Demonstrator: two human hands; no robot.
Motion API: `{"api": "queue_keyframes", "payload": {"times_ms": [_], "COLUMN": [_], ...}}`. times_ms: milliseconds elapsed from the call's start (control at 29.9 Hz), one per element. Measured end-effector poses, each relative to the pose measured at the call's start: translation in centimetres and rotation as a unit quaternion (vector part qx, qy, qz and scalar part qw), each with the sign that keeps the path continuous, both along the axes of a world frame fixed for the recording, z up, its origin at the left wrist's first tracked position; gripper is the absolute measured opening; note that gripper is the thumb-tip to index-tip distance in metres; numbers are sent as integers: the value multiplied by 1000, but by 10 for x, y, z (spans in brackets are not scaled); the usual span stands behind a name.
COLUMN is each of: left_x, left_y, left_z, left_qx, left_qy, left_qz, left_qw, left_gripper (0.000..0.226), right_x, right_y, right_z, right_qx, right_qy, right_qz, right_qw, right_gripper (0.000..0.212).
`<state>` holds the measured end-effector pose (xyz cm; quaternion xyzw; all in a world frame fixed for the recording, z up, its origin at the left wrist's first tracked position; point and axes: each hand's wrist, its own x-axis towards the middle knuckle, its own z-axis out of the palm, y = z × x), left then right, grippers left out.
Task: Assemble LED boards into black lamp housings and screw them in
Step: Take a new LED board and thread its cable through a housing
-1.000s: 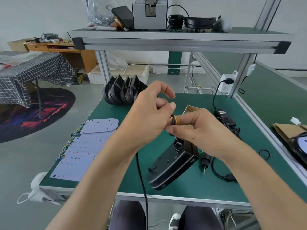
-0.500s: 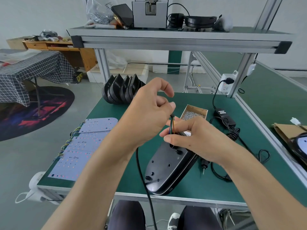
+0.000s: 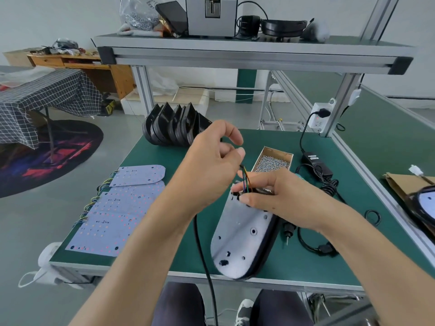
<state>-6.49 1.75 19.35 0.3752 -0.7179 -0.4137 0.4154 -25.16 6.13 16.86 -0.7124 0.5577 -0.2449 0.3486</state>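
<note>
No text is legible (the power adapter (image 3: 316,164) label blurs).

Green workbench (image 3: 353,165), aluminium edge. Far left: row of black lamp housings (image 3: 174,124) on edge. Front left: LED boards (image 3: 117,208) flat, overlapping. Centre: open box of screws (image 3: 273,161). Right: power adapter (image 3: 316,162) with cable, electric screwdriver (image 3: 288,229) beside lamp housing (image 3: 244,236).

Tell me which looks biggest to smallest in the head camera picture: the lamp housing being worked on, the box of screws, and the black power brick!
1. lamp housing, though it sits nearest the camera, which makes it look larger.
2. box of screws.
3. power brick, but it looks close in size to the box, so I would not rank those two firmly.
</note>
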Motion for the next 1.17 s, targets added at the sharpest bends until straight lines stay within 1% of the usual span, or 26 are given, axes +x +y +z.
{"api": "queue_keyframes", "payload": {"times_ms": [33, 100, 167, 201, 268, 335, 469, 502, 603, 670, 737, 804, 938, 1105, 1172], "left_x": [1, 2, 0, -1, -4, -6, -9, -9, -5, -1, 3, 5, 6, 3, 1], "left_y": [-1, 0, 2, 3, 6, 8, 11, 12, 12, 12, 12, 13, 12, 11, 11], "left_z": [-1, -1, 1, 3, 6, 9, 12, 13, 15, 15, 15, 14, 13, 11, 10], "left_qx": [-1, -7, -9, -10, -17, -25, -37, -36, -23, -10, -1, 8, 11, 18, 13], "left_qy": [1, 2, 8, 13, 18, 23, 18, 19, 24, 30, 32, 34, 33, 32, 30], "left_qz": [8, 20, 27, 30, 36, 44, 49, 49, 44, 36, 31, 29, 21, 21, 21], "left_qw": [1000, 1000, 1000, 999, 999, 998, 998, 998, 998, 999, 999, 999, 999, 999, 999], "left_gripper": [16, 15, 15, 15, 14, 14, 16, 16, 17, 16, 16, 16, 17, 18, 19], "right_x": [-1, 0, 4, 9, 18, 26, 38, 41, 50, 51, 51, 51, 47, 40, 38], "right_y": [1, 2, 5, 6, 10, 14, 17, 18, 19, 21, 23, 25, 23, 17, 17], "right_z": [2, 6, 5, 2, -4, -13, -20, -20, -16, -15, -16, -15, -14, -16, -18], "right_qx": [-21, -101, -201, -235, -266, -291, -332, -325, -241, -188, -150, -125, -112, -89, -88], "right_qy": [17, 77, 124, 138, 138, 116, 67, 53, 28, 9, -36, -48, 1, 35, 40], "right_qz": [-12, -39, -101, -138, -199, -239, -267, -268, -262, -247, -232, -220, -206, -192, -187], "right_qw": [1000, 991, 967, 952, 933, 919, 902, 905, 934, 951, 961, 966, 972, 977, 978], "right_gripper": [22, 23, 25, 24, 20, 20, 6, 6, 33, 37, 37, 32, 12, 10, 14]}}
